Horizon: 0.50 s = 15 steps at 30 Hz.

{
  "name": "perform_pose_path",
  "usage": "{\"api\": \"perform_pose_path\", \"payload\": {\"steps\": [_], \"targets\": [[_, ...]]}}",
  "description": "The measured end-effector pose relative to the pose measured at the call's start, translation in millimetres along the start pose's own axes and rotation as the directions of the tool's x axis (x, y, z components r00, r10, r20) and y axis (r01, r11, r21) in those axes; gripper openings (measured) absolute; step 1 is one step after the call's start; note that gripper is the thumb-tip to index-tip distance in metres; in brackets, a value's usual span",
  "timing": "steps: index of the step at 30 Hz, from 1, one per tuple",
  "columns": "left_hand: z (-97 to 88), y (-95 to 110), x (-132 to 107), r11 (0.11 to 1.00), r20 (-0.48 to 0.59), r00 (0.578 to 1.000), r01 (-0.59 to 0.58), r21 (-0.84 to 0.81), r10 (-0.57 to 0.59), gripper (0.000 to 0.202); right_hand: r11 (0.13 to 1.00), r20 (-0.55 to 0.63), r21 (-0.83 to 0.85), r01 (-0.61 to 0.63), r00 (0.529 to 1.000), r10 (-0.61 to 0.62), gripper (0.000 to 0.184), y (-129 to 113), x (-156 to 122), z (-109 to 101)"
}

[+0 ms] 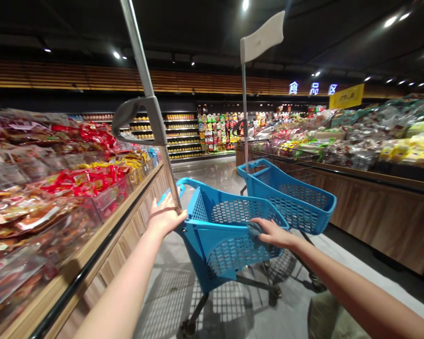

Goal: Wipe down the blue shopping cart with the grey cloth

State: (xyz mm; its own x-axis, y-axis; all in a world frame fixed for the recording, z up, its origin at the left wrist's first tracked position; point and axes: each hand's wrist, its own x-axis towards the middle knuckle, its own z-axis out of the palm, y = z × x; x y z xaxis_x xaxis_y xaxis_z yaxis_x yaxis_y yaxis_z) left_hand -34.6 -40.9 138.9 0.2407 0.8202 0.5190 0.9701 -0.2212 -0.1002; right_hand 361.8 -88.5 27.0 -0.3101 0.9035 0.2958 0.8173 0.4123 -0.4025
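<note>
A small blue shopping cart (229,226) with a honeycomb-holed plastic basket stands in front of me, its basket empty. My left hand (165,214) rests over the cart's handle end, beside the foot of the metal pole (171,176), thumb stretched along the rim. Part of its grip is hidden by the back of the hand. On the near side rim, my right hand (272,231) presses a grey cloth (255,229) against the blue plastic, fingers bent over it. Higher on the pole sits a grey loop-shaped holder (141,121).
A second blue cart (293,197) with a white flag (262,37) on its pole stands close behind. A wood-sided bin (127,254) of packaged food runs along the left, another display (371,212) along the right. Stocked shelves (183,134) line the back.
</note>
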Motion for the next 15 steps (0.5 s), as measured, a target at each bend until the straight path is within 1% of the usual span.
{"api": "perform_pose_path", "payload": {"steps": [2, 4, 6, 8, 10, 12, 13, 15], "targets": [[-1.8, -2, 0, 1.0, 0.019, 1.0, -0.003, -0.002, 0.003, 0.078, 0.997, -0.077, -0.054, -0.052, 0.996, 0.047, 0.046, -10, 2, 8], [-3.1, -3, 1, 1.0, 0.04, 0.999, -0.015, -0.013, 0.016, 0.076, 0.989, -0.177, -0.109, -0.104, 0.981, 0.083, 0.04, -27, 10, 21], [-3.7, -3, 1, 0.999, 0.044, 0.999, -0.027, -0.024, 0.028, 0.075, 0.984, -0.234, -0.149, -0.094, 0.97, 0.057, 0.033, -52, 25, 36], [-3.8, -2, 1, 1.0, 0.041, 0.999, -0.024, -0.016, 0.025, 0.075, 0.985, -0.252, -0.172, -0.016, 0.967, -0.028, 0.03, -85, 46, 51], [-3.8, -3, 1, 1.0, 0.04, 0.999, -0.018, 0.005, 0.018, 0.074, 0.982, -0.273, -0.182, 0.054, 0.957, -0.103, 0.033, -120, 67, 65], [-3.9, -5, 1, 1.0, 0.035, 0.999, -0.015, 0.025, 0.015, 0.074, 0.981, -0.297, -0.186, 0.055, 0.949, -0.11, 0.033, -150, 84, 74], [-3.9, -8, 1, 0.999, 0.03, 0.999, -0.015, 0.031, 0.014, 0.073, 0.98, -0.299, -0.194, 0.039, 0.949, -0.097, 0.032, -160, 91, 77], [-4.0, -14, 1, 0.999, 0.029, 0.999, -0.015, 0.035, 0.014, 0.073, 0.974, -0.278, -0.226, 0.013, 0.957, -0.077, 0.029, -171, 97, 81]]}}
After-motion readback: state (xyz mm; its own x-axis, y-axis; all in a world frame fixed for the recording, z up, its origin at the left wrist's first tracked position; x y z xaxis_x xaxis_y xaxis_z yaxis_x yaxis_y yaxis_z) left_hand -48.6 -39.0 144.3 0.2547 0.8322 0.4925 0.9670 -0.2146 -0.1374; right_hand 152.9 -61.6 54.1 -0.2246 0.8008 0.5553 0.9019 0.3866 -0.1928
